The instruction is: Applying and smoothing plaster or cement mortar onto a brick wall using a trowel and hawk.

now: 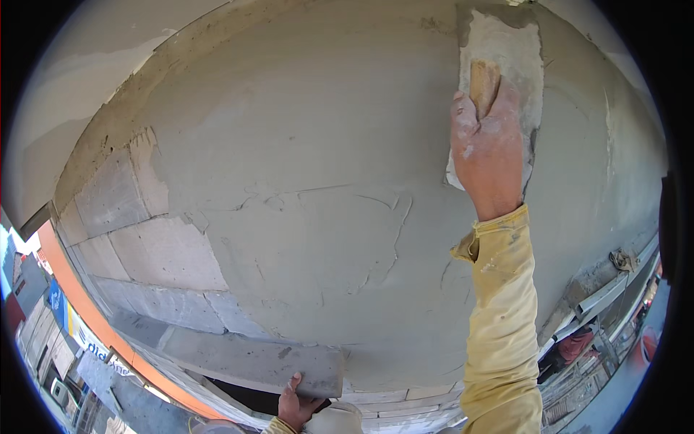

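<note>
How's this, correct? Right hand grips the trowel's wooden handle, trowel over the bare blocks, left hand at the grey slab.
Wrong spot: the head view shows the trowel over grey plaster at upper right; the bare blocks are at left. The rest holds: right hand on the wooden handle, left hand at the grey slab.

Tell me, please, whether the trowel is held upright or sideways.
The trowel is upright: its long side runs up and down, right hand gripping the wooden handle.
</note>
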The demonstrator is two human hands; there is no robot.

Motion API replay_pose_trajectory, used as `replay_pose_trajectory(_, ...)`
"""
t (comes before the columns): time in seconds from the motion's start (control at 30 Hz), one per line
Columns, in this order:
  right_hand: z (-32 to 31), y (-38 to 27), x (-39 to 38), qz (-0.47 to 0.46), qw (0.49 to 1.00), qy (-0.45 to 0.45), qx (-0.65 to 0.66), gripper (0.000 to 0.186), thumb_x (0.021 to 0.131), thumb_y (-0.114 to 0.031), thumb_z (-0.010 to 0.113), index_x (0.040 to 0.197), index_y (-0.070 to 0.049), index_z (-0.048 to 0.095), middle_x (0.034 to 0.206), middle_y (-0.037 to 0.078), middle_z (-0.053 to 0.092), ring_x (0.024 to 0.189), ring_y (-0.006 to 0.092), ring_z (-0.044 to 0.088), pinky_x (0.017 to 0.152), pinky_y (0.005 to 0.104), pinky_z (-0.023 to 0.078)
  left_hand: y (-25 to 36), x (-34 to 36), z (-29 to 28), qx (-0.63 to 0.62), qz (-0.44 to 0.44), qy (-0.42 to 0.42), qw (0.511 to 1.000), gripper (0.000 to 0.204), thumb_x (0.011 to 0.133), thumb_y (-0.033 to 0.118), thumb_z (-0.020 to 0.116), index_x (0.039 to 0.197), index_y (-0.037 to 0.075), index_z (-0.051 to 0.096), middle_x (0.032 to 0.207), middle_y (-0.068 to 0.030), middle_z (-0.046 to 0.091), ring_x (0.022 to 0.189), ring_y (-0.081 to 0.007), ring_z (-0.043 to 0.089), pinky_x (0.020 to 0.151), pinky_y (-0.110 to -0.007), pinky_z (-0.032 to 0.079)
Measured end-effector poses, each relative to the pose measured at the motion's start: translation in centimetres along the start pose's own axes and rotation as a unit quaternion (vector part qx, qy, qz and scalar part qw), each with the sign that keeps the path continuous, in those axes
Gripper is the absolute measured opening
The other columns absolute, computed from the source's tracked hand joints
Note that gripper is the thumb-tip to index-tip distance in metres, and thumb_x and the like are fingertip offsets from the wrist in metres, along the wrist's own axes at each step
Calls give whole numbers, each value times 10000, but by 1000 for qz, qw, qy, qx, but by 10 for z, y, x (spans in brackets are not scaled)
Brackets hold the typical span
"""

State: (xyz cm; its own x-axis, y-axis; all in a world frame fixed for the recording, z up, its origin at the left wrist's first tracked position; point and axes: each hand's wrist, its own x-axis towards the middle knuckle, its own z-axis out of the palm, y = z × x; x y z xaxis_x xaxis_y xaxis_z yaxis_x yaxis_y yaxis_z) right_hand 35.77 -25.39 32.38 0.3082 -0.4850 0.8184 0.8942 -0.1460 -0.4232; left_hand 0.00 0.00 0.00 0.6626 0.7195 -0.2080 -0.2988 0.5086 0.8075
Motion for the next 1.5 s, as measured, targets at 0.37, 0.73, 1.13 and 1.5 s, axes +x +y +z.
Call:
replay_pose_trajectory(0.37,-48,-57,-166,234,771,-322,497,593,938,-228,653,1405,16,381,761,11,530,469,77,467,412,228,380,-161,-25,46,-157,-73,83,981,592,882,358,719,1360,109,475,1378,-90,487,1308,-324,431,1076,-580,330)
replay_pose_trajectory(0.73,-75,26,-180,238,879,-309,274,554,925,-216,657,1342,51,407,834,116,621,656,216,611,632,348,532,-154,-26,58,-159,-84,78,981,643,864,358,748,1391,155,439,1404,-96,483,1307,-322,440,1102,-568,296)
replay_pose_trajectory(1.13,-109,53,-198,-311,611,-719,118,502,811,-184,688,1284,-104,540,857,130,676,672,320,680,601,441,547,-164,-17,55,-134,-39,87,986,602,886,375,718,1373,132,460,1384,-89,511,1292,-307,464,1087,-544,332)
replay_pose_trajectory(1.5,-4,-76,-128,-380,666,-632,109,380,884,-132,572,1251,-35,553,811,188,687,703,351,694,639,468,549,-183,-19,31,3,44,53,998,596,889,337,712,1367,107,441,1358,-112,520,1281,-308,487,1095,-535,350)
